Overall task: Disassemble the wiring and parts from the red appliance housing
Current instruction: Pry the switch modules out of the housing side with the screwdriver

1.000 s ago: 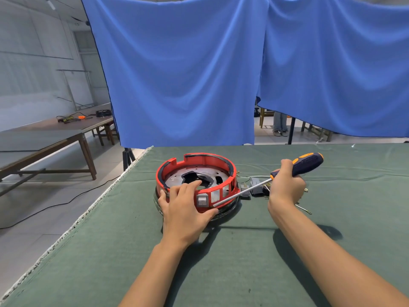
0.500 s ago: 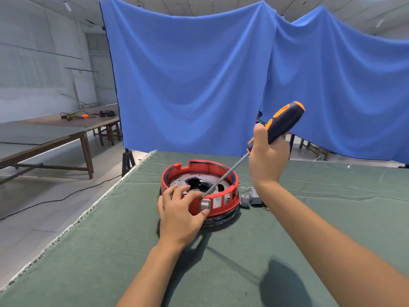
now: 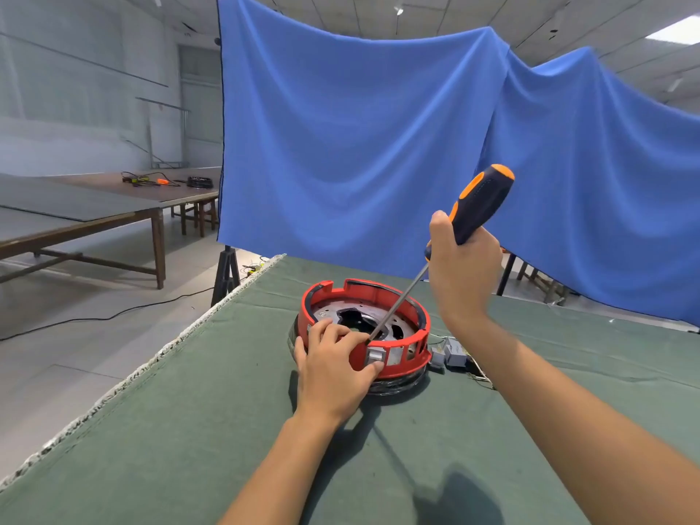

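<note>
Housing at frame centre: our left hand grips its rim, right hand grips screwdriver, tip inside; prying step, next needs steady leverage.

This looks like a bare workshop or recording hall. A big blue cloth hangs as a backdrop across the middle and right of the frame. In the foreground a table is covered with green felt. At the left stand long wooden benches on a pale tiled floor, one with tools and cables on it. A black cable trails over the floor at lower left. Ceiling panels with strip lights show at upper right.
</note>
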